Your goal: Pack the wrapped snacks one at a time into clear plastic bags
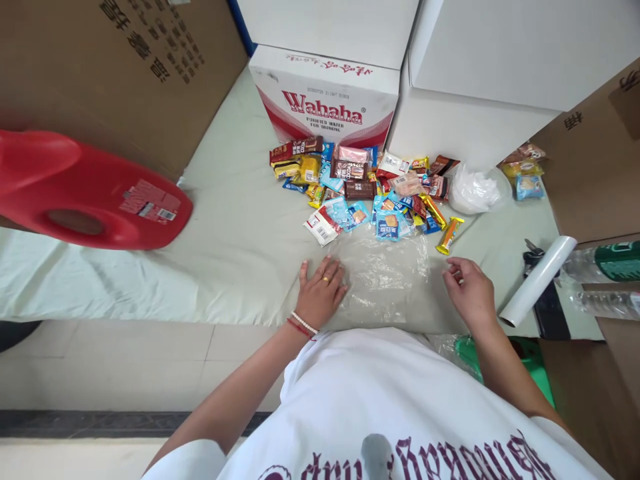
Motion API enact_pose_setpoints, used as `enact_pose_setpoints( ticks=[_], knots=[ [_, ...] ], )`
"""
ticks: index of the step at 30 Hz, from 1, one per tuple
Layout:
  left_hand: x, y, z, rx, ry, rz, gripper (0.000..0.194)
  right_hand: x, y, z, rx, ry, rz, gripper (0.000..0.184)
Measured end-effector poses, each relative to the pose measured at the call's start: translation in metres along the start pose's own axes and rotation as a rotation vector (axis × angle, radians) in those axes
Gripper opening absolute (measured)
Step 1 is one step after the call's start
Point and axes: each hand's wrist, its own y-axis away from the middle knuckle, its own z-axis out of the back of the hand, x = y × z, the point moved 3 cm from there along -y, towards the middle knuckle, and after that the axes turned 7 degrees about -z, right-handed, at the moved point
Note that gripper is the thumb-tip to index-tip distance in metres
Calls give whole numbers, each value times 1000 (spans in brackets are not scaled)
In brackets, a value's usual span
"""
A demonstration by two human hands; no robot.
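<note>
My left hand (323, 293) lies palm down on the pale green cloth, fingers spread, touching or very near the left edge of a clear plastic bag (385, 273). A ring and a beaded bracelet are on it. To the right of the bag is my right hand (469, 290), its fingers loosely curled in and nothing visible in them. Beyond both hands lies a pile of wrapped snacks (359, 190), with blue biscuit packets (387, 225), brown cocoa bars and a white-and-red packet (323, 227). One yellow-orange snack bar (450, 235) sits apart, just beyond my right hand.
Behind the snacks stand a Wahaha water carton (325, 100) and white boxes (450, 127). A bowl with white plastic (477, 190) is right of the pile. A white roll (537, 281), keys (534, 250) and bottles (617, 261) lie right. A red jug (115, 200) lies left.
</note>
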Motion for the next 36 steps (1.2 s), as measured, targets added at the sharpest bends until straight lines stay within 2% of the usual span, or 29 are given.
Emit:
enact_pose_setpoints(
  ticks=[1, 3, 5, 6, 8, 11, 14, 17, 19, 21, 24, 26, 27, 29, 31, 33, 36],
  knots=[
    [0, -1, 1, 18, -11, 10, 46, 12, 2, -2, -8, 16, 114, 33],
    [1, 0, 2, 59, -35, 25, 57, 31, 11, -17, 134, 5, 361, 40],
    [3, 2, 4, 102, -52, 38, 66, 33, 24, -36, 316, 19, 533, 49],
    [5, 4, 4, 119, -59, 44, 69, 27, 30, -43, 374, 33, 564, 53],
    [9, 9, 5, 143, -68, 49, 71, 6, 38, -50, 411, 48, 538, 55],
    [14, 15, 5, 160, -71, 41, 71, -23, 38, -39, 422, 8, 468, 49],
    [15, 17, 5, 161, -81, 31, 74, -22, 11, -18, 433, -78, 418, 29],
    [15, 17, 6, 148, -103, 15, 74, 5, -51, -3, 241, -48, 406, 25],
    [16, 18, 7, 128, -113, 4, 73, 35, -102, -3, 112, 32, 464, 25],
    [17, 20, 9, 93, -112, -7, 70, 69, -148, -14, 61, 115, 511, 26],
    [18, 23, 10, 24, -102, -29, 68, 120, -193, -49, 118, 262, 590, 28],
    [19, 26, 10, -26, -91, -46, 67, 149, -205, -79, 183, 339, 662, 35],
    [21, 27, 9, -53, -80, -50, 65, 160, -208, -93, 208, 369, 689, 44],
    [24, 29, 9, -118, -40, -39, 63, 173, -208, -117, 240, 414, 702, 59],
    [30, 31, 10, -187, 23, -1, 63, 178, -207, -131, 247, 423, 661, 56],
    [35, 32, 10, -234, 77, 40, 61, 176, -205, -131, 223, 374, 614, 50],
    [37, 32, 8, -195, 74, 59, 54, 170, -195, -107, 143, 232, 599, 56]
  ],
)
